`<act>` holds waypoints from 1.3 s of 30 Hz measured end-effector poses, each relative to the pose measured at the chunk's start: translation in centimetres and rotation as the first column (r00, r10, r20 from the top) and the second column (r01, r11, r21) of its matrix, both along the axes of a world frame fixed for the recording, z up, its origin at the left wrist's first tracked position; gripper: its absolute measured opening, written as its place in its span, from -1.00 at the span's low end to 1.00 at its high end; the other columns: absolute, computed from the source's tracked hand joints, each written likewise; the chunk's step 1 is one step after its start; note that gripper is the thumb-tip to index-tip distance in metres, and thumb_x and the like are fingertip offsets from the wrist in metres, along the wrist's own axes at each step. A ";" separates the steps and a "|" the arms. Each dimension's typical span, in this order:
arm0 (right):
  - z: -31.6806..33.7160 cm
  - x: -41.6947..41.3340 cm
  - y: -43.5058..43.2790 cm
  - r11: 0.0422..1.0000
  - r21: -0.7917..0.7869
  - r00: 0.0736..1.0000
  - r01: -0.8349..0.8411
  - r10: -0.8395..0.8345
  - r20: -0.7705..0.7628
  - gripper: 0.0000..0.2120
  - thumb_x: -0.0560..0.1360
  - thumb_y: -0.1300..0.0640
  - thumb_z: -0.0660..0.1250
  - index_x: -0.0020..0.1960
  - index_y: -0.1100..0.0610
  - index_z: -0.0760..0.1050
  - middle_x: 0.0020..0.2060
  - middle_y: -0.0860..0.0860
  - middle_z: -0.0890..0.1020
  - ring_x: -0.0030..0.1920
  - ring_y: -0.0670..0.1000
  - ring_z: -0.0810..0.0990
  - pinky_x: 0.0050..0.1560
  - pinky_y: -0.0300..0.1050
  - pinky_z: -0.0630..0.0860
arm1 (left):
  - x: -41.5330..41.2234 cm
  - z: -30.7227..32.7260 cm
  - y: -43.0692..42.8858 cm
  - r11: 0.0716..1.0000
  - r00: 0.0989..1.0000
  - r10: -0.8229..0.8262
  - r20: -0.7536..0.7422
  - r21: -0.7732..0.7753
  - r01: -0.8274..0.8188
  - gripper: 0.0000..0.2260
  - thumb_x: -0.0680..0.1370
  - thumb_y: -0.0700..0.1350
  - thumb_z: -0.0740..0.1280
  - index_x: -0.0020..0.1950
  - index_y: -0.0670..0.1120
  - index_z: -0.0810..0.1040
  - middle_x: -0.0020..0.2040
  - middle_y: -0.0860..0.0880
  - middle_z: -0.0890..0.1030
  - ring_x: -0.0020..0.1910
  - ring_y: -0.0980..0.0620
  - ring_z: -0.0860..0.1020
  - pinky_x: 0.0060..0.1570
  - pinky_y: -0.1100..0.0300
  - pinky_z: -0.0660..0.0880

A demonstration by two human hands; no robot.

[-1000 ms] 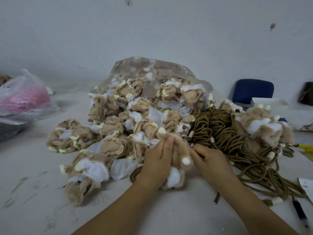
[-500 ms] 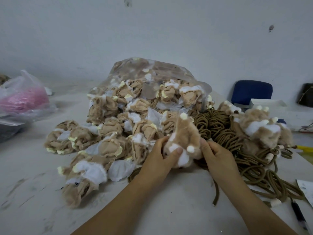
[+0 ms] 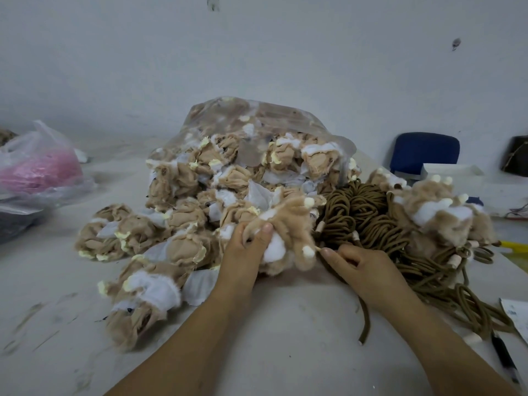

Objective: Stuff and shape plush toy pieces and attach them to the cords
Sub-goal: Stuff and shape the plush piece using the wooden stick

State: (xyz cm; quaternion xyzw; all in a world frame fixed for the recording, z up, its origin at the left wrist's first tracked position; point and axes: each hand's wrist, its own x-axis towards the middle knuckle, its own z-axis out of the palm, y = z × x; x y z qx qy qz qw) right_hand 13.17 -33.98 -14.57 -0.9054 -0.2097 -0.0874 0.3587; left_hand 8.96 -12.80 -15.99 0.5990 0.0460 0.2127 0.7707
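Plush piece (image 3: 288,224), tan fur with a white patch and cream-tipped limbs, is held just above the desk (image 3: 285,324) between both hands, in front of the big pile. Left hand (image 3: 243,252) grips it from the left, thumb pressed into the fur, fingers wrapped behind. Right hand (image 3: 360,267) is curled, thumb and forefinger pinched together right at the lower cream-tipped limb. It looks like it pinches the loose cord (image 3: 365,318), which runs under the palm and ends on the desk nearer the person, but the contact spot is small, so not certain. Unstuffed pieces (image 3: 183,212) spill from a clear plastic bag (image 3: 257,121) behind and to the left. Brown cord heap (image 3: 368,221) sits just right of the held piece, furry pieces on cords (image 3: 437,210) further right. Pink-filled bag (image 3: 40,172) far left, pen (image 3: 505,358) at right edge.

Handling, my guess: the piece is light and soft, squashes under any grip, fur a bit slippery, no breakage risk. Grab the body, not the thin limbs, which would just stretch. The cord is limp and tangles easily, so pinch close to its end for control when feeding it in.
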 end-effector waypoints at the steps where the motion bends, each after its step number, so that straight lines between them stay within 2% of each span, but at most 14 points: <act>1: 0.0 -0.1 0.0 1.000 -0.024 1.000 -0.016 0.016 0.006 -0.44 0.39 -0.41 0.14 -0.37 0.09 0.39 -0.47 0.07 0.48 -0.45 0.01 0.44 -0.37 0.03 0.36 | -0.1 0.0 0.0 1.000 1.000 -0.008 0.014 0.030 0.008 -0.76 0.39 0.18 0.43 -0.02 0.12 0.59 -0.02 0.00 0.69 -0.05 0.02 0.68 -0.19 0.09 0.62; 4: -0.3 -0.4 0.4 0.998 -0.026 0.999 -0.052 0.052 -0.008 -0.64 0.45 -0.19 0.26 -0.40 0.03 0.41 -0.51 -0.03 0.49 -0.50 -0.10 0.40 -0.40 -0.08 0.34 | -0.6 -0.2 -0.7 0.969 0.996 -0.084 0.030 0.235 0.074 -0.82 0.44 0.16 0.47 -0.07 0.14 0.55 -0.14 0.17 0.67 -0.19 0.23 0.64 -0.29 0.33 0.54; 6: -0.5 -0.5 0.7 1.000 0.000 0.999 -0.027 0.026 -0.022 -0.73 0.45 -0.02 0.28 -0.40 0.01 0.47 -0.47 -0.06 0.55 -0.46 -0.12 0.45 -0.37 -0.06 0.40 | -0.6 -0.4 -1.1 0.946 0.989 -0.145 0.026 0.298 0.130 -0.87 0.45 0.08 0.43 -0.06 0.24 0.53 -0.09 0.22 0.66 -0.10 0.22 0.64 -0.18 0.28 0.58; 10: -0.8 -0.3 1.1 0.999 0.019 0.999 0.041 -0.042 0.019 -0.74 0.48 0.08 0.31 -0.39 0.00 0.47 -0.45 -0.07 0.56 -0.36 -0.13 0.51 -0.37 -0.06 0.41 | -0.4 -0.4 -1.2 0.961 0.982 -0.174 0.070 0.232 0.154 -0.63 0.44 0.01 0.42 0.22 0.27 0.51 0.14 0.21 0.62 0.12 0.17 0.62 0.02 0.18 0.61; 11: -0.8 -0.4 1.2 0.999 0.029 0.998 0.042 -0.043 0.035 -0.74 0.48 0.07 0.30 -0.39 -0.03 0.46 -0.43 -0.09 0.57 -0.35 -0.14 0.51 -0.38 -0.08 0.40 | -0.3 -0.4 -1.1 0.965 0.982 -0.179 0.063 0.207 0.163 -0.63 0.44 0.01 0.42 0.23 0.23 0.53 0.14 0.17 0.64 0.11 0.16 0.63 0.00 0.22 0.60; 14: -0.6 -0.7 1.5 0.996 0.089 0.999 0.030 -0.032 0.023 -0.78 0.43 -0.05 0.24 -0.39 -0.17 0.47 -0.36 -0.24 0.59 -0.35 -0.17 0.54 -0.42 -0.13 0.39 | -0.6 -0.4 -1.3 0.961 0.984 -0.176 -0.019 0.215 0.176 -0.87 0.47 0.05 0.38 -0.03 0.22 0.68 -0.06 0.11 0.72 -0.07 0.15 0.68 -0.17 0.33 0.56; 17: -0.7 -0.8 1.3 0.991 0.130 0.999 0.037 -0.037 0.000 -0.75 0.43 -0.02 0.25 -0.40 -0.20 0.50 -0.39 -0.19 0.60 -0.40 -0.15 0.53 -0.44 -0.14 0.39 | -0.7 -0.4 -1.2 0.964 0.985 -0.150 -0.084 0.208 0.165 -0.81 0.57 0.05 0.34 -0.17 0.31 0.68 -0.18 0.15 0.72 -0.21 0.21 0.67 -0.29 0.38 0.53; 19: -0.8 -0.6 1.1 0.990 0.137 0.999 0.036 -0.035 -0.008 -0.78 0.45 0.00 0.26 -0.36 -0.07 0.54 -0.42 -0.06 0.60 -0.42 -0.09 0.52 -0.40 -0.03 0.44 | -0.7 -0.3 -1.1 0.973 0.983 -0.140 -0.115 0.167 0.158 -0.89 0.47 0.16 0.36 -0.18 0.26 0.69 -0.18 0.10 0.72 -0.19 0.16 0.68 -0.22 0.28 0.59; 21: -0.8 -0.3 0.8 0.990 0.141 1.000 0.017 -0.017 -0.005 -0.74 0.49 0.06 0.30 -0.35 0.09 0.53 -0.45 0.04 0.57 -0.47 -0.06 0.46 -0.36 0.02 0.45 | -0.8 -0.1 -1.1 0.979 0.984 -0.134 -0.115 0.136 0.150 -0.73 0.31 0.30 0.37 -0.15 0.21 0.70 -0.13 0.03 0.73 -0.10 0.04 0.70 -0.08 0.12 0.63; 26: -0.7 -0.1 0.3 0.985 0.166 0.999 -0.044 0.047 -0.012 -0.71 0.50 0.18 0.35 -0.35 0.29 0.48 -0.47 0.14 0.50 -0.48 -0.12 0.35 -0.43 -0.18 0.29 | -0.9 0.2 -1.3 0.994 0.993 -0.079 -0.093 0.065 0.085 -0.49 0.23 0.41 0.39 -0.11 0.02 0.73 -0.08 -0.05 0.74 -0.04 -0.05 0.70 0.03 -0.05 0.63; 29: -0.5 -0.2 0.3 0.983 0.175 0.998 -0.052 0.055 -0.008 -0.67 0.50 0.09 0.35 -0.36 0.27 0.48 -0.48 0.13 0.48 -0.47 -0.13 0.33 -0.43 -0.20 0.27 | -1.1 0.5 -1.3 0.997 0.995 -0.071 -0.064 0.027 0.073 -0.40 0.28 0.41 0.36 0.00 -0.05 0.72 -0.02 -0.11 0.73 0.02 -0.10 0.69 0.13 -0.17 0.58; 34: 0.1 -0.6 0.2 0.977 0.204 0.998 -0.063 0.061 0.014 -0.47 0.36 -0.33 0.23 -0.42 0.15 0.38 -0.50 0.13 0.44 -0.49 -0.11 0.34 -0.44 -0.20 0.24 | -1.3 1.0 -1.0 0.993 0.998 -0.057 0.025 -0.102 0.059 -0.53 0.41 0.33 0.38 0.05 -0.01 0.71 0.07 -0.16 0.70 0.11 -0.15 0.66 0.21 -0.22 0.53; 36: 0.1 -0.7 0.4 0.975 0.214 0.998 -0.059 0.057 0.016 -0.51 0.40 -0.27 0.26 -0.42 0.15 0.39 -0.52 0.10 0.42 -0.49 -0.13 0.33 -0.45 -0.23 0.24 | -1.2 0.9 -0.9 0.994 0.998 -0.066 0.014 -0.086 0.067 -0.52 0.38 0.35 0.40 0.05 0.00 0.71 0.07 -0.16 0.70 0.11 -0.15 0.66 0.21 -0.20 0.53; 39: -0.1 -0.8 0.8 0.975 0.213 0.998 -0.060 0.054 0.036 -0.61 0.50 -0.01 0.32 -0.40 0.19 0.42 -0.55 -0.03 0.41 -0.51 -0.16 0.32 -0.47 -0.30 0.24 | -1.0 0.7 -1.2 0.997 0.998 -0.068 -0.017 -0.024 0.068 -0.55 0.31 0.41 0.36 -0.04 0.13 0.72 -0.03 -0.09 0.73 0.01 -0.08 0.70 0.12 -0.13 0.59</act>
